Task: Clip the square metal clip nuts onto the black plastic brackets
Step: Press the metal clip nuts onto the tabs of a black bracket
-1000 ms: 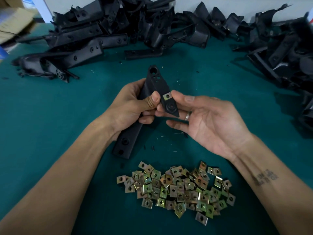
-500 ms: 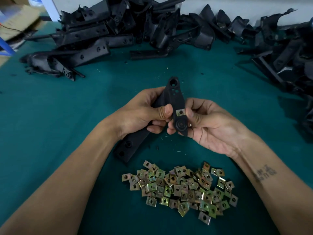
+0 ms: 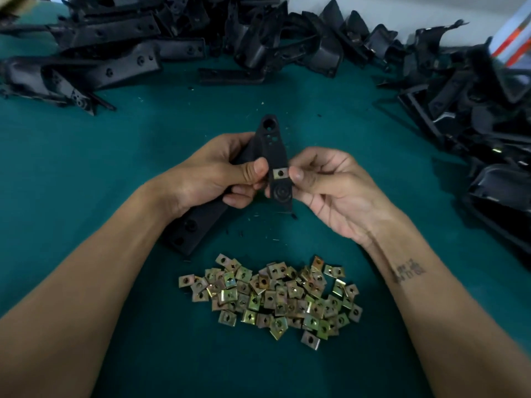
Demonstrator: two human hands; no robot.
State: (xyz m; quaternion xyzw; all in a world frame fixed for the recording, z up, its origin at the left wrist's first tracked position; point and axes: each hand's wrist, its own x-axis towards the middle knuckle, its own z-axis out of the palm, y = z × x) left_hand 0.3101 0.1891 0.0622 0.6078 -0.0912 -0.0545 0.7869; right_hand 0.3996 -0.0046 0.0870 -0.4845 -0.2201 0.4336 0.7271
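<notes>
I hold a long black plastic bracket (image 3: 273,142) above the green table. My left hand (image 3: 218,173) grips its middle, thumb pressed on the front face. A square metal clip nut (image 3: 280,173) sits on the bracket's right edge, just above a round boss. My right hand (image 3: 330,185) curls round that edge, its thumb tip touching the clip nut. The bracket's lower end (image 3: 189,231) pokes out below my left wrist. A heap of loose clip nuts (image 3: 273,297) lies on the table in front of me.
Black plastic brackets are piled along the back of the table (image 3: 120,38) and down the right side (image 3: 482,116). The green table surface (image 3: 86,156) shows between the piles and my arms, with small debris specks on it.
My right fingers have curled in from an open spread, and the thumb now presses the clip nut. The bracket has turned more upright and the clip nut sits squarer on its edge.
</notes>
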